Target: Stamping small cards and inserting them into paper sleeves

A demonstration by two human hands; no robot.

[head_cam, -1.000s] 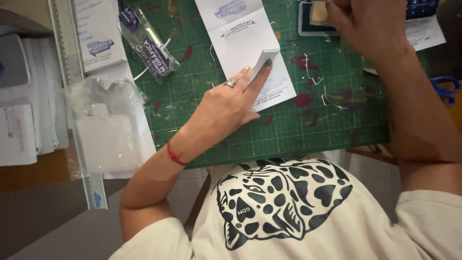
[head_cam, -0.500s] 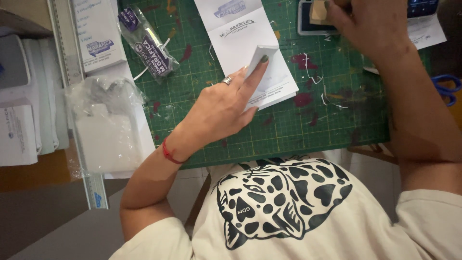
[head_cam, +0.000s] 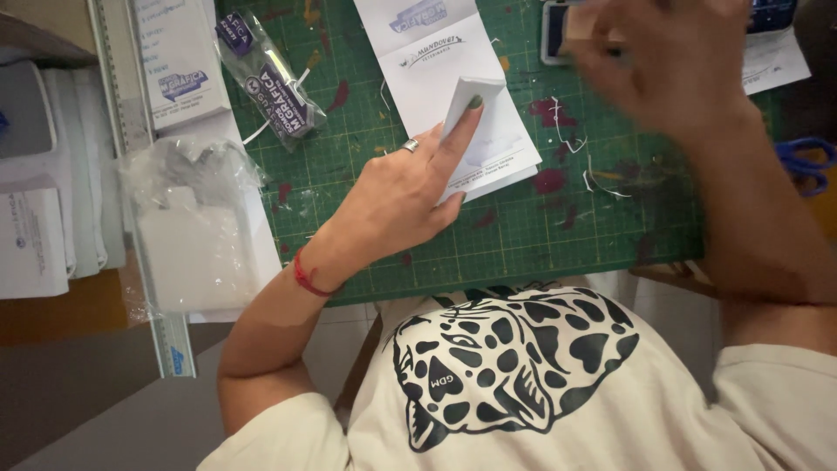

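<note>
In the head view, a green cutting mat (head_cam: 523,218) is seen from above, spotted with red paint and strewn with thin white paper trimmings. A folded white paper sheet (head_cam: 453,78) lies on the mat near its far edge. The left hand (head_cam: 401,196) is laid on the sheet's near part, and a small white pad of paper (head_cam: 471,109) is pinned under the forefinger, whose green-painted nail rests on the pad's top corner. The other fingers are loosely curled; a ring and a red wrist cord are worn.

Compared with a second ago, the forefinger has been slid up to the pad's top edge, and the pad appears tipped up more steeply from the sheet. The pad is judged to be held steady in place.

The right hand (head_cam: 671,61) is blurred near the far edge of the mat, having been drawn nearer since half a second ago. Something pale seems to be pinched in it, but its grip cannot be told.

A clear plastic packet (head_cam: 270,74) lies at the mat's left corner, a crumpled plastic bag (head_cam: 192,227) beside a ruler (head_cam: 144,209) on the left, and blue scissors (head_cam: 806,161) at the right.
</note>
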